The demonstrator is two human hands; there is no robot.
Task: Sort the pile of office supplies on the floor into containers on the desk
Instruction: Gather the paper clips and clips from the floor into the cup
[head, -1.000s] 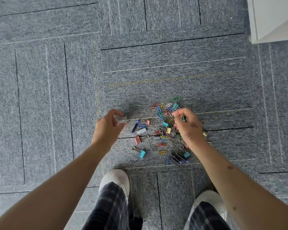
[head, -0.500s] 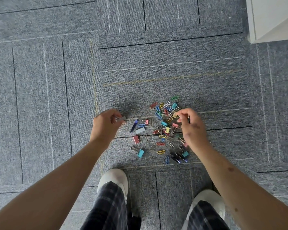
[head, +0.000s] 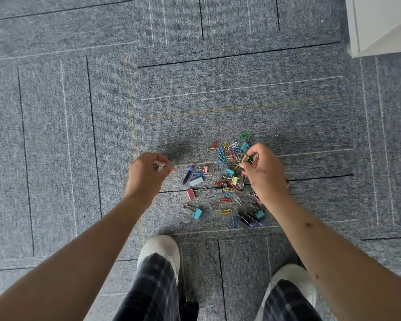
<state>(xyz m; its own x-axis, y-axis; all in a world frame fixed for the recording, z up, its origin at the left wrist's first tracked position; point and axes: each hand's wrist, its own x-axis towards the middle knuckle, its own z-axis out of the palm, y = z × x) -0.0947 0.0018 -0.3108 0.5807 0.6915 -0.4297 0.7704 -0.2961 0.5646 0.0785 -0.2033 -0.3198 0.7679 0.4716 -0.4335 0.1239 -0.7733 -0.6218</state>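
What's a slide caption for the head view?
Over a clip pile on carpet, the left hand pinches a grey clip, the right hand a gold clip.

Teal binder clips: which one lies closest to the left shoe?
The teal clip at the near-left corner of the pile, ahead of the left shoe, below the pink clip. The other teal ones lie farther right or deeper in.
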